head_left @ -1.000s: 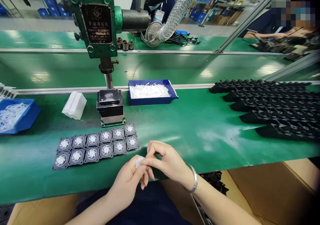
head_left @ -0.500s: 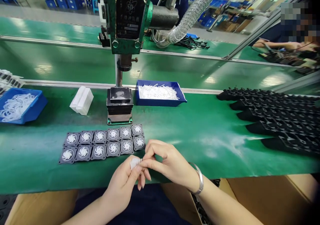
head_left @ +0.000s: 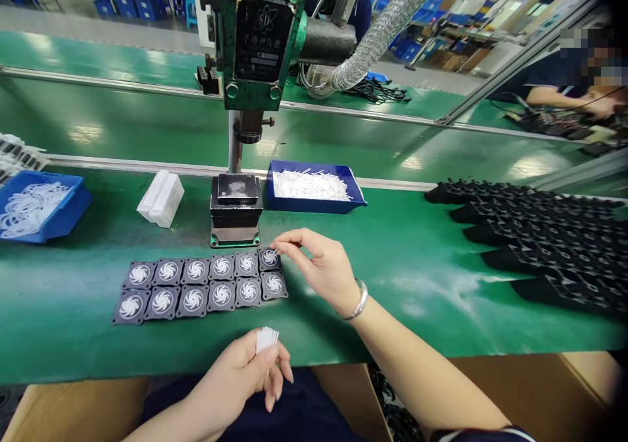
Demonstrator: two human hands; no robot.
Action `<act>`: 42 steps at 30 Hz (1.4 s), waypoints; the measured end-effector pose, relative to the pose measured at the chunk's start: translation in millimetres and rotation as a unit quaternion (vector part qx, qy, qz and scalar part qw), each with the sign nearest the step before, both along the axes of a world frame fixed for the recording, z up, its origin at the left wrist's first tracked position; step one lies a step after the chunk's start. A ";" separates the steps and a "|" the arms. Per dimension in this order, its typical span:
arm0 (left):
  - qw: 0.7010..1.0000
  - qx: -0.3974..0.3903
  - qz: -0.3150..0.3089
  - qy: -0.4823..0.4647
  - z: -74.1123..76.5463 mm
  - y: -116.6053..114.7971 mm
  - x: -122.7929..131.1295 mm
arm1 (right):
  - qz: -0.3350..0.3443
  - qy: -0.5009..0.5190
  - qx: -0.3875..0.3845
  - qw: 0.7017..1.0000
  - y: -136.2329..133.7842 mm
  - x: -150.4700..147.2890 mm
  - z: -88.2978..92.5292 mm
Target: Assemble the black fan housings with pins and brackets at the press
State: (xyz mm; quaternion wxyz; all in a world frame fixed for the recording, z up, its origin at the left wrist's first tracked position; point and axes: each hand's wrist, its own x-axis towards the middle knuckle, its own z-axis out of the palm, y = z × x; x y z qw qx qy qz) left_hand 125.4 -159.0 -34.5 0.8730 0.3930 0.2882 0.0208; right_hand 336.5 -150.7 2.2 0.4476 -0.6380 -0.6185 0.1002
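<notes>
My left hand point(head_left: 252, 367) is closed around a small stack of thin white pieces point(head_left: 266, 339), thumb on top, near the table's front edge. My right hand point(head_left: 318, 262) pinches what looks like one thin white piece, mostly hidden by the fingertips, at the far right square of the back row. Black square frames point(head_left: 193, 303) with white swirl-patterned centres lie in two rows touching each other. They sit left of my right hand and beyond my left hand.
A green press point(head_left: 260, 43) stands over a black block point(head_left: 236, 193). Behind lie a blue tray of white strips point(head_left: 318, 204), white blocks point(head_left: 161, 199) and a blue bin of white loops point(head_left: 73, 213). Rows of black parts point(head_left: 534, 233) fill the right. Another person's arm point(head_left: 564, 99) is beyond.
My right hand has moved away from the stack in my left hand, forward to the back row's right end. My left hand has drawn slightly toward me, still holding the stack.
</notes>
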 end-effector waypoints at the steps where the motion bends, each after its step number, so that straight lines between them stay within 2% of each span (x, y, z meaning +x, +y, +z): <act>1: 1.000 -0.012 0.004 0.005 -1.7 -0.5 -3.0 | 0.005 -0.013 0.007 1.000 2.6 -1.0 -2.7; 6: 1.000 -0.024 0.015 0.005 -1.1 3.4 -13.2 | 0.005 -0.037 0.011 0.999 5.7 0.0 -9.1; 13: 0.998 -0.020 0.035 -0.054 10.1 8.6 -6.4 | -0.005 -0.059 0.016 0.998 4.1 1.1 -8.0; 21: 0.997 0.026 0.030 -0.066 3.1 10.4 3.0 | 0.017 -0.109 -0.003 0.994 10.2 0.8 -17.5; 23: 0.997 0.049 0.025 -0.062 3.3 9.9 4.4 | 0.035 -0.155 0.003 0.987 8.3 2.6 -11.9; 25: 0.996 0.060 0.023 -0.059 4.0 9.5 5.2 | 0.020 -0.179 0.043 0.983 2.0 4.8 0.1; 28: 0.995 0.077 0.023 -0.060 3.3 8.8 5.9 | -0.052 -0.146 0.093 0.984 -10.1 6.5 18.3; 30: 0.993 0.105 0.022 -0.057 1.4 7.6 6.5 | -0.035 -0.109 0.064 0.991 -14.3 5.4 21.4; 34: 0.989 0.141 0.012 -0.049 -1.6 3.5 8.3 | 0.060 -0.070 0.006 0.996 -9.7 0.1 5.7; 38: 0.989 0.141 0.008 -0.048 -1.1 -0.6 8.8 | 0.063 -0.057 0.008 0.996 -1.2 -1.0 -9.0; 42: 0.989 0.144 0.012 -0.045 -1.6 -1.8 9.5 | 0.059 -0.094 -0.003 0.994 5.3 3.1 -12.8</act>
